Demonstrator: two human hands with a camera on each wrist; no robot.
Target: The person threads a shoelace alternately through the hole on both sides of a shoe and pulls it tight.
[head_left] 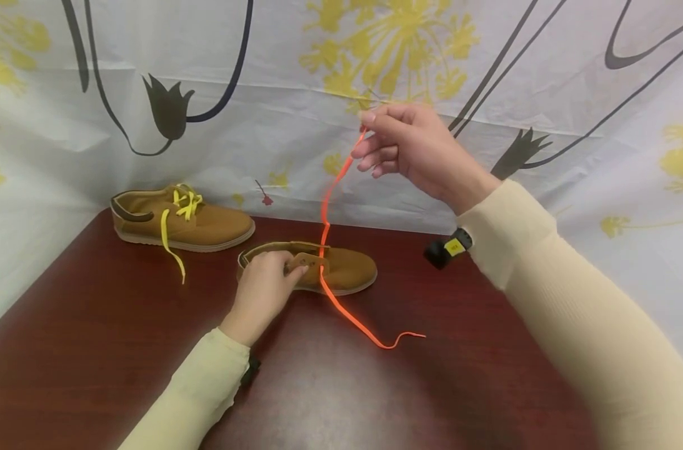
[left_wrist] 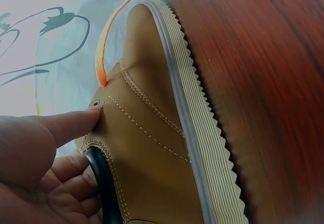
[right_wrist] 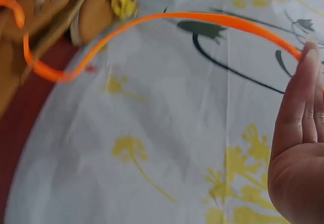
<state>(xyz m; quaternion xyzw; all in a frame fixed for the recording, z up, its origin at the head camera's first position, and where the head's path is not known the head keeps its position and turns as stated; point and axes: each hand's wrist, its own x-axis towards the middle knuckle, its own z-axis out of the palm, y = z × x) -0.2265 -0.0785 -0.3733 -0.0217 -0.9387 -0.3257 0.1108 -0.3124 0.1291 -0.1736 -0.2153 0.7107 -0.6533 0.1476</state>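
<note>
A tan shoe (head_left: 349,269) rests on the dark red table, toe to the right. My left hand (head_left: 265,290) pinches its near eyelet flap, thumb outside and fingers inside the opening, as the left wrist view also shows. An orange shoelace (head_left: 347,306) passes through an eyelet near the front of that flap; its loose end trails over the table in front. Raised well above the shoe, my right hand (head_left: 411,147) pinches the upper part of the lace between thumb and forefinger. In the right wrist view the lace (right_wrist: 202,16) curves from the shoe up to the fingertips.
Another tan shoe (head_left: 217,224), laced in yellow, stands behind and to the left, one lace end (head_left: 172,250) hanging down onto the table (head_left: 122,350). A white curtain (head_left: 285,75) with yellow and grey flowers hangs along the table's back edge.
</note>
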